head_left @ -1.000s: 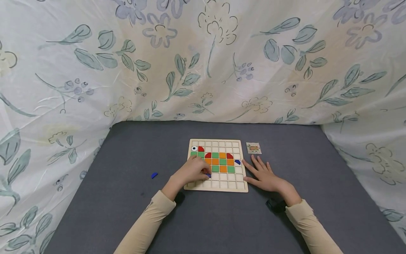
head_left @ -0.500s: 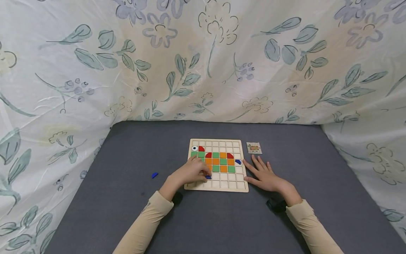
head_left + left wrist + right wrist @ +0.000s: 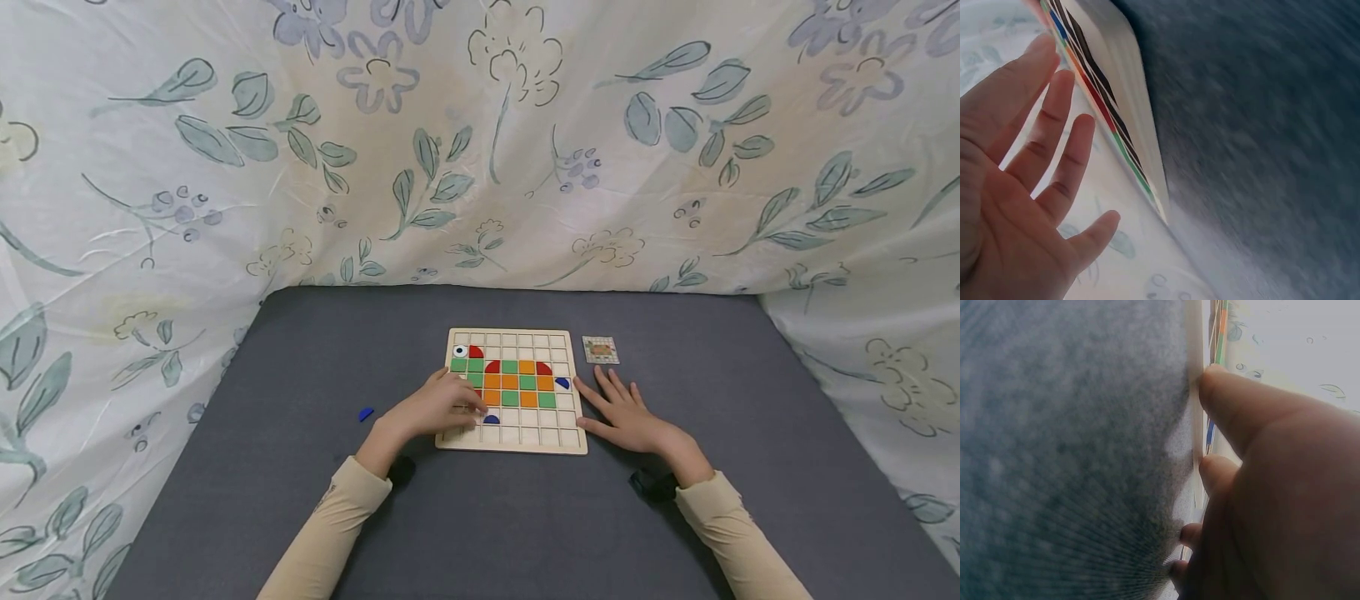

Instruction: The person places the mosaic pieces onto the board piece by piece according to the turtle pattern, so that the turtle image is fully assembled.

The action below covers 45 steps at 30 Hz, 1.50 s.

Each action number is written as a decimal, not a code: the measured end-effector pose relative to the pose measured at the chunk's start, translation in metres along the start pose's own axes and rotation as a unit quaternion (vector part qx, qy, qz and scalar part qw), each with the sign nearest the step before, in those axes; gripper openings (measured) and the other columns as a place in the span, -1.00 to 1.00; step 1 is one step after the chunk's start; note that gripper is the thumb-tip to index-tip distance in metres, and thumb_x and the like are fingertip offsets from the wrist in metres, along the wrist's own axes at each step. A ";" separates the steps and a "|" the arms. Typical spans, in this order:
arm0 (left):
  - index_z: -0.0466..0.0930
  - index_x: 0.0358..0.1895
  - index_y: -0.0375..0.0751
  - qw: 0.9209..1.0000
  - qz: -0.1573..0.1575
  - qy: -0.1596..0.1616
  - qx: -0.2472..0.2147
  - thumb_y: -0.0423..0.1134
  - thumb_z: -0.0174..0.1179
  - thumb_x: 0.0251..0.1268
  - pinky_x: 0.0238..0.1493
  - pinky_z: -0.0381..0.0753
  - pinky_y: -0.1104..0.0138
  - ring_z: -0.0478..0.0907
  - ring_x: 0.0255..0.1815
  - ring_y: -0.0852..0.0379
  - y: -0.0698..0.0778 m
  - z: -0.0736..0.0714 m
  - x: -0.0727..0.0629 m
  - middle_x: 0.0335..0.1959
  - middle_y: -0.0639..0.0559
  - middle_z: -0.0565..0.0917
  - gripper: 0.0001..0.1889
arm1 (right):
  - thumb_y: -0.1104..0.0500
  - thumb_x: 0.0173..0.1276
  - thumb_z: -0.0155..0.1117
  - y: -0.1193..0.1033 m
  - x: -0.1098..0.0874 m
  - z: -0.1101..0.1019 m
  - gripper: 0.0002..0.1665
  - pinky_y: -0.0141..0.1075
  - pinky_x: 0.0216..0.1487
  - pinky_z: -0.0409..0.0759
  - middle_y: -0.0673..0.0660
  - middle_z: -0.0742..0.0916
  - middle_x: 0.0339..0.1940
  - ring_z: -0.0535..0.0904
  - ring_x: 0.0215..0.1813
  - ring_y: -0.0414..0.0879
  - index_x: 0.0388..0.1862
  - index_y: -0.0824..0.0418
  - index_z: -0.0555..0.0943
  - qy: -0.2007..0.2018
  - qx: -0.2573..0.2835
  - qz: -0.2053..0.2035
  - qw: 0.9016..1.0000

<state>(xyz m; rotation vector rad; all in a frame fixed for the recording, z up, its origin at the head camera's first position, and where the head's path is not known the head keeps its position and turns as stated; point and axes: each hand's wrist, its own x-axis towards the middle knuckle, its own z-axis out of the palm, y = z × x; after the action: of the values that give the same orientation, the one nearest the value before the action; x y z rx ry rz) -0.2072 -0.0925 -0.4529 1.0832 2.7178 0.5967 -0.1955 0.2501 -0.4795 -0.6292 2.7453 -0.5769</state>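
A wooden grid board [image 3: 531, 437] lies on the table, bearing orange, green and red pieces in its cells. Over its lower left part is my left hand [image 3: 437, 405], fingers loosely bent and apart, holding nothing; it hides some cells. Just right of those fingers, a blue half-round piece [image 3: 491, 419] sits in a lower cell. My right hand [image 3: 628, 418] is spread flat beside the board; in the right wrist view its thumb [image 3: 1225, 400] and a finger touch the board's edge. Another blue piece [image 3: 562, 382] lies tilted in a cell near that hand.
A loose blue piece [image 3: 365, 413] lies on the dark grey tabletop [image 3: 300, 350], left of the board. A small square picture card [image 3: 601, 350] is at the board's upper right. Floral cloth [image 3: 510, 167] hangs behind and along the sides.
My left hand has let go of the blue half-round piece and drawn back to the left, so the piece now shows fully in its cell. The right hand has stayed put.
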 end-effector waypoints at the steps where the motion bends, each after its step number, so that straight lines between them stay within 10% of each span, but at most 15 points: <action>1: 0.72 -0.17 0.05 1.000 0.000 0.002 0.001 -0.17 0.29 0.13 0.35 -0.01 -0.17 0.43 -0.05 0.19 -0.001 -0.001 -0.002 -0.22 0.23 0.66 -0.81 | -0.28 0.33 -0.02 0.000 0.000 0.001 -0.13 0.34 0.30 -0.36 0.33 -0.07 0.50 -0.33 0.48 0.31 0.50 -0.01 -0.01 0.000 0.000 0.000 1.000; 45: 0.69 -0.15 -0.09 0.987 -0.144 0.074 0.006 -0.21 0.35 0.02 0.26 -0.09 -0.32 0.50 -0.09 -0.07 -0.076 -0.043 -0.119 -0.25 0.06 0.65 -0.74 | -0.27 0.34 -0.02 0.004 0.001 0.002 -0.13 0.34 0.29 -0.39 0.34 -0.09 0.50 -0.34 0.47 0.32 0.51 -0.02 -0.04 0.003 0.010 -0.015 1.000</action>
<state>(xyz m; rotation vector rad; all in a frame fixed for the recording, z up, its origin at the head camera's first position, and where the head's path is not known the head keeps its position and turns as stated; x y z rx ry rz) -0.1806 -0.2377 -0.4464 0.6509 2.9316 0.6345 -0.1970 0.2523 -0.4837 -0.6656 2.7371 -0.6131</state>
